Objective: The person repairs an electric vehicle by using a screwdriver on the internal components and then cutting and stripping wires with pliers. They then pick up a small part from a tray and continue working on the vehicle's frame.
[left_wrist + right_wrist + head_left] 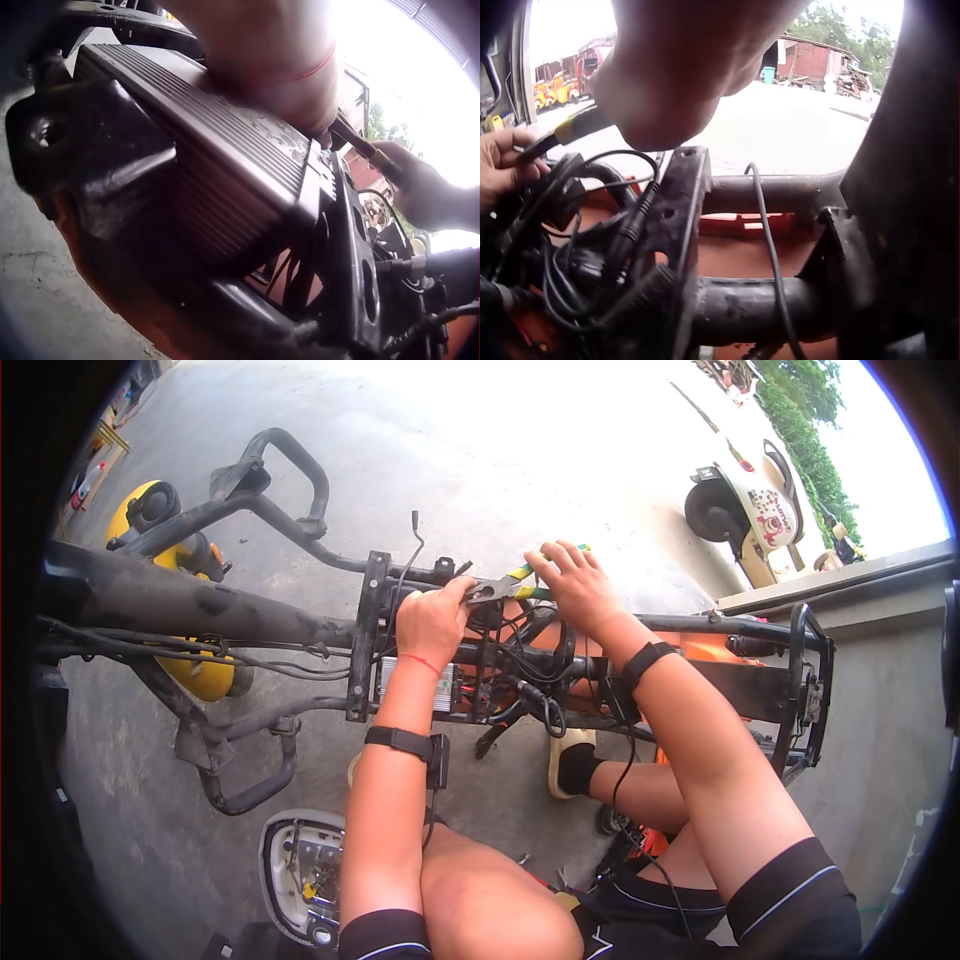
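Note:
In the head view my right hand (583,592) grips the yellow-and-green handles of a pair of pliers (490,592). The metal head of the pliers points left, to the fingertips of my left hand (430,625). There the left thumb and fingers pinch a thin black piece, mostly hidden by the hand; I cannot tell what it is. Both hands are over a dark vehicle frame (300,628). Below the left wrist, a ribbed metal box (225,142) sits in the frame. Black cables (562,292) loop beneath the pliers in the right wrist view.
Frame tubes and a crossbar (368,635) surround the work. A yellow body part (200,670) lies beyond the frame at left. On the floor near my legs is a white-rimmed tray (275,860) of small metal parts. A white scooter (760,515) stands at upper right.

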Motion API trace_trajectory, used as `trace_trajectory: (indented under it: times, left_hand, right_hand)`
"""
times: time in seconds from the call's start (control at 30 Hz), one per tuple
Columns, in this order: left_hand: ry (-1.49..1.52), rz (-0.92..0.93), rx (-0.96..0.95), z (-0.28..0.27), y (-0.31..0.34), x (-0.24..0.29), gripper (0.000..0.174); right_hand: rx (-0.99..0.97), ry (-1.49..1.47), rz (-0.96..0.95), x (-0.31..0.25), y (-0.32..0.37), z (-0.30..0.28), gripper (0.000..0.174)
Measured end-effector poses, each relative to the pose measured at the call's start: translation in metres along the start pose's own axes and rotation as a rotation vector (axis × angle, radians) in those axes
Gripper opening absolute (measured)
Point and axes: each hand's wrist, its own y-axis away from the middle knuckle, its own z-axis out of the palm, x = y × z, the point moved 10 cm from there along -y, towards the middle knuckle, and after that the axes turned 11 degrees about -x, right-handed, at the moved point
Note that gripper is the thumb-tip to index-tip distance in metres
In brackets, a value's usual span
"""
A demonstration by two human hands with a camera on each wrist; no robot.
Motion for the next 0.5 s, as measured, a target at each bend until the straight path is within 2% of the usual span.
trace_trajectory:
  times: [0.1, 0.17, 0.23, 0.27, 0.3, 0.37, 0.43, 0.5]
  left_hand:
    - [0.011, 0.03, 0.054, -0.006, 0.002, 0.005, 0.022]
    - [0.041, 0.039, 0.074, -0.005, 0.002, 0.003, 0.02]
    - [-0.067, -0.011, 0.018, -0.001, 0.001, 0.002, 0.02]
    - [-0.025, -0.011, 0.016, -0.003, 0.002, 0.004, 0.016]
    - [-0.03, -0.008, 0.016, -0.004, 0.003, 0.005, 0.016]
    - [0.135, 0.062, 0.092, -0.011, 0.004, 0.007, 0.012]
    - [0.21, 0.022, 0.064, -0.009, 0.0, 0.004, 0.013]
    - [0.405, -0.063, 0.097, -0.01, 0.002, -0.013, 0.018]
  right_hand:
    - [-0.086, -0.058, 0.037, -0.004, 0.004, -0.017, 0.051]
    - [-0.069, -0.062, 0.148, -0.006, 0.015, -0.025, 0.052]
    - [-0.047, -0.1, 0.238, -0.009, 0.031, -0.034, 0.055]
    - [0.034, -0.256, 0.249, -0.011, 0.044, -0.044, 0.06]
    - [0.039, -0.259, 0.251, -0.019, 0.055, -0.05, 0.06]
    - [0.12, -0.732, 0.365, -0.018, 0.093, -0.062, 0.064]
    - [0.021, -1.252, 0.404, -0.036, 0.136, -0.074, 0.064]
    - [-0.186, -1.419, 0.402, -0.058, 0.175, -0.108, 0.058]
